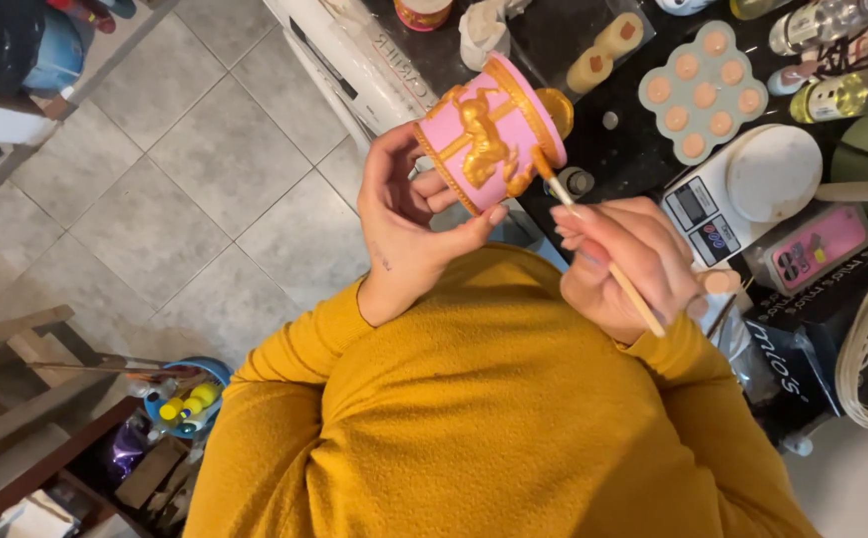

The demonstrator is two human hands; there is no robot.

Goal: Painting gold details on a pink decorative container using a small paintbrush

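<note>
Grey tile floor (175, 199); pink pot (489, 130) w/ brush (603, 259)

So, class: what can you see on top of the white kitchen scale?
The white kitchen scale carries only its round white platter, with nothing on it. The surface under the platter is hidden.

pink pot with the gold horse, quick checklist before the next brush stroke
1. Left hand grips the pink pot: ok, fingers wrap its base.
2. Right hand holds the brush: ok, pinched like a pen.
3. Brush tip meets the gold trim: ok, it touches the pot's lower edge.
4. Paint load on the tip: cannot tell.
5. Horse relief faces the camera: ok.
6. Wet paint under the left thumb: cannot tell.
</note>
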